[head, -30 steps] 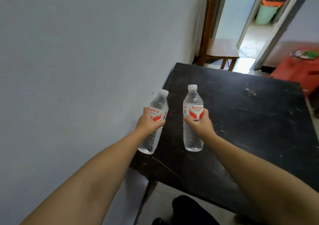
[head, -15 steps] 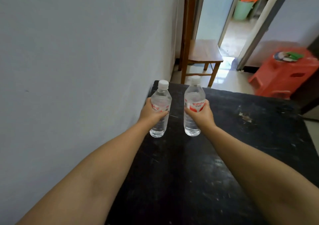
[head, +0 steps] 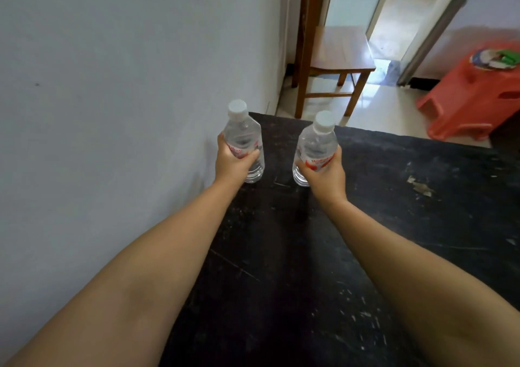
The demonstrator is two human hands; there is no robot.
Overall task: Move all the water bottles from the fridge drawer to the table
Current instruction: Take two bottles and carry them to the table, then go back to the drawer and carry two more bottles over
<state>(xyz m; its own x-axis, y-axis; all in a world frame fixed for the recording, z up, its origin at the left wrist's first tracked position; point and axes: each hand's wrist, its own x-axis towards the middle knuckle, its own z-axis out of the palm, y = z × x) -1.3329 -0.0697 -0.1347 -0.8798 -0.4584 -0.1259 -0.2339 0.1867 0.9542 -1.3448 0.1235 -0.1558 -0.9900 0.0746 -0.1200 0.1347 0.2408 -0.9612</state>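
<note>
Two clear water bottles with white caps and red-and-white labels stand upright near the far left corner of the black table. My left hand is wrapped around the left bottle, close to the wall. My right hand grips the right bottle around its label. Both bottle bases look to be touching or just above the tabletop. The fridge drawer is out of view.
A grey wall runs along the table's left edge. Beyond the far edge stand a wooden chair and a red plastic stool on a pale tiled floor, with an open doorway behind.
Both hands have carried the bottles forward and down, from over the near edge to the far left corner of the table. The bottles are now further apart.
</note>
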